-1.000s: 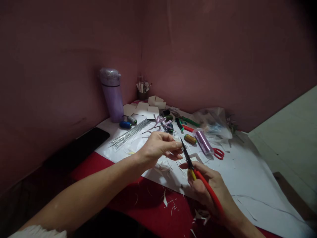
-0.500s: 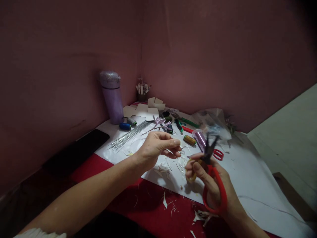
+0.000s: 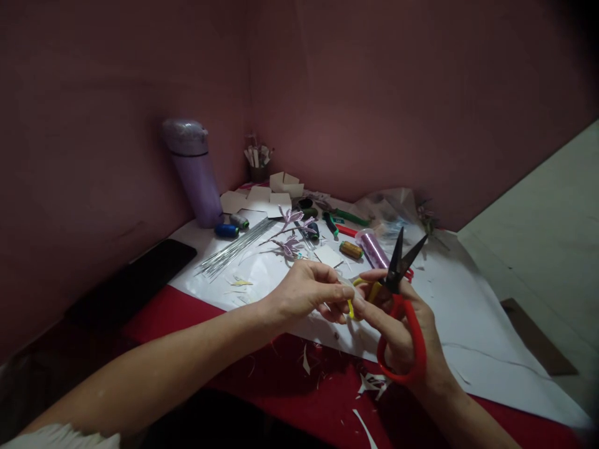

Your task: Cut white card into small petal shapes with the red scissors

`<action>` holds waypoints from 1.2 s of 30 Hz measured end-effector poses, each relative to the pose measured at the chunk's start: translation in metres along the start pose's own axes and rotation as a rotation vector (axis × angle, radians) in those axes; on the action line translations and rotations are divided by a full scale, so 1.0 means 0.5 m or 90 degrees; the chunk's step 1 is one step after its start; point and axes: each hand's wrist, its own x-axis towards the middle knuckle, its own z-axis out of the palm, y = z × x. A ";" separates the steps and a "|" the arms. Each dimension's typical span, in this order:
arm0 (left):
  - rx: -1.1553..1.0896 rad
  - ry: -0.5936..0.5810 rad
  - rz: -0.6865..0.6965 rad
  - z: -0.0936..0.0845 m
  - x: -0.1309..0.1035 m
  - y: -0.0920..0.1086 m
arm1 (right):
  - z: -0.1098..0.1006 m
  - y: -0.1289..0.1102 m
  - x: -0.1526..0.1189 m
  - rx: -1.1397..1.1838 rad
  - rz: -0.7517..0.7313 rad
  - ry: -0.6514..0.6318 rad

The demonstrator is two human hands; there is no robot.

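In the head view my right hand (image 3: 407, 324) holds scissors (image 3: 403, 340). Their red handle loops round the palm, and the dark blades point up and stand apart. A yellow loop, seemingly the other handle, shows by the right fingers. My left hand (image 3: 313, 290) is closed in a pinch, its thumb and index fingertips meeting those of the right hand. A small pale sliver (image 3: 345, 284) shows between the fingertips, mostly hidden by them. Behind the left hand lie lilac wire-like flowers (image 3: 291, 215) on a thin stem and a small white card (image 3: 328, 256).
White paper (image 3: 472, 324) covers a red cloth (image 3: 281, 380) scattered with white clippings (image 3: 373, 383). Around the back are a purple bottle (image 3: 194, 174), metal wires (image 3: 236, 246), thread spools (image 3: 227, 231), green-handled pliers (image 3: 350, 217), a purple tube (image 3: 373, 248) and a plastic bag (image 3: 393, 209). A black slab (image 3: 131, 284) lies left.
My hands have come together at the fingertips, the right moving toward the left. The scissors' blades look wider apart. The view has shifted slightly, and the clippings beneath the hands are now mostly covered.
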 end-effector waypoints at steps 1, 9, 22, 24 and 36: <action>-0.005 0.001 -0.004 0.002 0.000 0.000 | 0.000 -0.002 0.000 0.007 0.011 0.003; -0.069 0.013 0.010 -0.001 0.005 -0.016 | -0.004 -0.003 0.003 0.033 0.021 0.041; -0.135 0.042 0.021 0.013 0.003 -0.027 | 0.002 0.002 0.001 0.027 -0.017 0.061; -0.147 0.050 0.024 0.017 0.002 -0.029 | 0.003 0.004 0.002 0.026 -0.028 0.065; -0.149 0.096 0.060 0.030 -0.003 -0.029 | 0.009 -0.002 -0.001 0.019 -0.025 0.060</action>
